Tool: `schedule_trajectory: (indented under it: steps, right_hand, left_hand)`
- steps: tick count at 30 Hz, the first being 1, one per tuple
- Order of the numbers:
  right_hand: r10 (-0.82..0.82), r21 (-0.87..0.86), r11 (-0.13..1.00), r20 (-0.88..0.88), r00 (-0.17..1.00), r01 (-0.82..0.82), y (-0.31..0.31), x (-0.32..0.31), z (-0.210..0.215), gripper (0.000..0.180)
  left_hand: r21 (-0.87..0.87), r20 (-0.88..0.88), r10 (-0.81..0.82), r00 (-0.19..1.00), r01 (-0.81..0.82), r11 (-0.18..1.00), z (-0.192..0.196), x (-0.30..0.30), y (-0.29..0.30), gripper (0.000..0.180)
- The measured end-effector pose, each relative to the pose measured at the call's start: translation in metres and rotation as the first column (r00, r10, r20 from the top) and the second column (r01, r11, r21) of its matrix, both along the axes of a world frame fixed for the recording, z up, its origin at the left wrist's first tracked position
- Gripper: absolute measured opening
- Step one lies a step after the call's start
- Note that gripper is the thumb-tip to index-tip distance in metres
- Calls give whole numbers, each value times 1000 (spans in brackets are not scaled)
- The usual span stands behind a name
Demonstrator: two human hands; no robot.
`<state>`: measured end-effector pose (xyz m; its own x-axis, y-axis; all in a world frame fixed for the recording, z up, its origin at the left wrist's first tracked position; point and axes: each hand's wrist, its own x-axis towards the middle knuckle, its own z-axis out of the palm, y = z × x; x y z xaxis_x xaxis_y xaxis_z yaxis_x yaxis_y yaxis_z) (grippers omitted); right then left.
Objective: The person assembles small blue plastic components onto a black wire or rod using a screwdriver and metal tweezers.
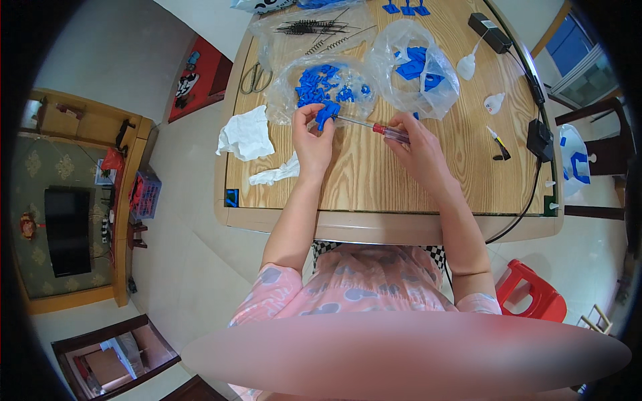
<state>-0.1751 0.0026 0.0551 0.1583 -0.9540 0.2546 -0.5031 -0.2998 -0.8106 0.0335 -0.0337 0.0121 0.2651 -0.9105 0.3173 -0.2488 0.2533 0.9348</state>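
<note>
Over the wooden table, my left hand (312, 144) pinches a small blue plastic part (327, 113) between thumb and fingers. My right hand (418, 148) is closed round the clear and red handle of a screwdriver (390, 132). Its thin metal shaft points left, and the tip meets or nearly meets the blue part; the exact contact is too small to tell. Just beyond my left hand lies an open clear plastic bag (364, 100) with many small blue pieces (314, 85). Farther right, another clear bag (438, 103) holds larger blue pieces (412, 63).
Scissors (255, 79) and crumpled white tissue (246, 136) lie at the left. Black springs (311, 27) rest on plastic at the back. A black power adapter (540, 140), its cable, and a small glue tube (498, 143) sit right. A red stool (533, 292) stands beside the table.
</note>
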Motion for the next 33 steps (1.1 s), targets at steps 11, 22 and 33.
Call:
schedule_trajectory:
  steps: [11,22,33]
  right_hand:
    - [5,-25,1000,-48,999,-7,1,0,1,22]
    - [-14,-70,998,-104,994,7,-2,-1,-1,21]
    - [1,-123,992,-67,998,-10,-1,-1,0,19]
  left_hand:
    - [10,56,8,998,-8,1000,4,1,1,28]
    - [-4,-1,-20,1000,20,1000,4,1,2,26]
    - [25,8,-11,1000,11,1000,6,0,3,27]
